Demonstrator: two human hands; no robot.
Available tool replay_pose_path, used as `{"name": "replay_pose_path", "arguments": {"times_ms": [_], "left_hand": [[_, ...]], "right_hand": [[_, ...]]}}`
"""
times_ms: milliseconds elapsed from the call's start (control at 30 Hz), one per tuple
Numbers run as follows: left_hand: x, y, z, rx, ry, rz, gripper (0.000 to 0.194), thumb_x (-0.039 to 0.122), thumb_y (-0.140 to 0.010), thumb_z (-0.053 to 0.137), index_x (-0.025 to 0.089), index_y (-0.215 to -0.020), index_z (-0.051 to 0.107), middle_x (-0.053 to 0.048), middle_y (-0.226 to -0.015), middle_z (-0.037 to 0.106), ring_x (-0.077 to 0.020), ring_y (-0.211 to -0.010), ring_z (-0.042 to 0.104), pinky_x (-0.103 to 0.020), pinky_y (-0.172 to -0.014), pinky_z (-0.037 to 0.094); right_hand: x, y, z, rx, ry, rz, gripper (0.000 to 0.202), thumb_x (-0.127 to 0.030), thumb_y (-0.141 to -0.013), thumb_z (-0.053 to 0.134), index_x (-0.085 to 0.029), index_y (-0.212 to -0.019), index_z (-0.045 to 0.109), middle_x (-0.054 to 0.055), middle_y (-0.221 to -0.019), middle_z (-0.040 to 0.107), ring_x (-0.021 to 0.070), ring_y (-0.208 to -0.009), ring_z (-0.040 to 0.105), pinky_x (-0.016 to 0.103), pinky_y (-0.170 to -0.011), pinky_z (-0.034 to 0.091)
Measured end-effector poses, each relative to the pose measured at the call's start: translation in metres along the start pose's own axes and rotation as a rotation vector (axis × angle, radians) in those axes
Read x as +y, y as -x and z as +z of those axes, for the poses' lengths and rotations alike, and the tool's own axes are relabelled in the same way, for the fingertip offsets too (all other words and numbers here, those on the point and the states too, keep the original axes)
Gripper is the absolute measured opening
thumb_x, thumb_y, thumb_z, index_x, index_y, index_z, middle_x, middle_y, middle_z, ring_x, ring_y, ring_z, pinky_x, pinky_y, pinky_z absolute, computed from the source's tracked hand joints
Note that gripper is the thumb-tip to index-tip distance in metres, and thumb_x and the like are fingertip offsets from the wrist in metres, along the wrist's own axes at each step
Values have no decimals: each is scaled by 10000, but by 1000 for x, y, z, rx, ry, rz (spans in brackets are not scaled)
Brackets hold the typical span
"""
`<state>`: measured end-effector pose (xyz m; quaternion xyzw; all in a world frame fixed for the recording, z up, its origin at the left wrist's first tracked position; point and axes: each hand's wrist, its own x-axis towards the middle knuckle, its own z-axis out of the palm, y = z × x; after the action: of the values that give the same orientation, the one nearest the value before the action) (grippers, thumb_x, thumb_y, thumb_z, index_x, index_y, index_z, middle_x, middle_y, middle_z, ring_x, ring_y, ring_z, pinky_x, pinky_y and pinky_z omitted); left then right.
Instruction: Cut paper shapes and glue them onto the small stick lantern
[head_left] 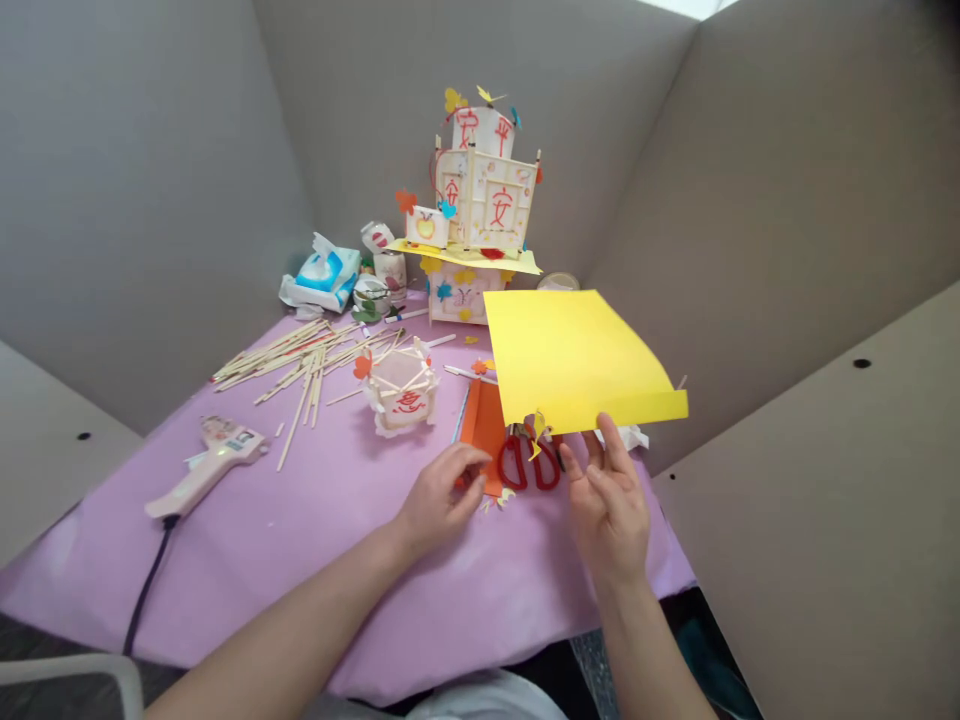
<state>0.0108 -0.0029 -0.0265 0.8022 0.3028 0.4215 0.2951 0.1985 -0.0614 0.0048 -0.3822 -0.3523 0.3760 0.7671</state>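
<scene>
My right hand (pixel 611 505) holds a sheet of yellow paper (pixel 570 355) by its near edge, fingers beneath it. The sheet is raised and tilted, its right edge bent. A small yellow paper cutout (pixel 537 437) shows at its lower edge. Red-handled scissors (pixel 513 462) lie under the sheet, their blades hidden. My left hand (pixel 444 497) is loosely curled beside a strip of orange paper (pixel 484 425); orange shows between thumb and fingers, with nothing seen held. Small paper scraps (pixel 501 498) lie near its fingertips.
A pink glue gun (pixel 214 465) with a black cord lies left. Thin wooden sticks (pixel 300 355) are piled behind it. A small stick-framed lantern (pixel 401 388) stands mid-table. A tall decorated paper lantern (pixel 487 205) rises at the back, beside wet wipes (pixel 326 275). Grey panels enclose the table.
</scene>
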Motion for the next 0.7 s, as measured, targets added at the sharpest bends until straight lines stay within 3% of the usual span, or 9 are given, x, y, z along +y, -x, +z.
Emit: {"name": "replay_pose_path", "arguments": {"times_ms": [167, 300, 500, 600, 700], "left_hand": [[-1, 1, 5, -99, 164, -191, 172, 258, -834, 541, 198, -977, 615, -70, -894, 633, -172, -801, 600, -291, -711, 487], [-2, 2, 11, -137, 492, -377, 294, 358, -788, 624, 183, -1024, 612, -78, -935, 643, -176, -765, 625, -287, -643, 509], [-10, -1, 14, 9, 814, -619, 289, 416, -749, 666, 169, -876, 587, -26, -825, 643, -143, -730, 633, -272, -684, 524], [-13, -2, 12, 78, 847, -656, 275, 416, -742, 671, 178, -802, 546, -2, -747, 625, -136, -705, 632, -265, -674, 524], [-13, -2, 10, 122, 833, -646, 276, 401, -727, 686, 185, -815, 538, 3, -768, 627, -143, -708, 641, -272, -667, 532]], "right_hand": [[25, 23, 8, 1, -90, 103, 502, -212, -820, 572, -330, -1303, 501, 13, -1415, 436, 206, -1361, 319, 505, -1098, 325], [40, 42, 17, -34, -142, 150, 533, -219, -832, 564, -345, -1338, 453, 2, -1472, 363, 199, -1379, 290, 498, -1122, 281], [56, 67, 29, -141, -122, 190, 564, -237, -825, 599, -371, -1347, 436, -1, -1494, 314, 219, -1377, 294, 470, -1105, 328], [59, 73, 27, -223, 59, 195, 486, -240, -818, 605, -345, -1285, 520, 16, -1479, 324, 230, -1321, 390, 425, -1061, 398], [58, 73, 11, -304, 378, 184, 246, -223, -845, 549, -262, -1059, 665, 63, -1250, 562, 213, -1132, 559, 368, -928, 496]]}}
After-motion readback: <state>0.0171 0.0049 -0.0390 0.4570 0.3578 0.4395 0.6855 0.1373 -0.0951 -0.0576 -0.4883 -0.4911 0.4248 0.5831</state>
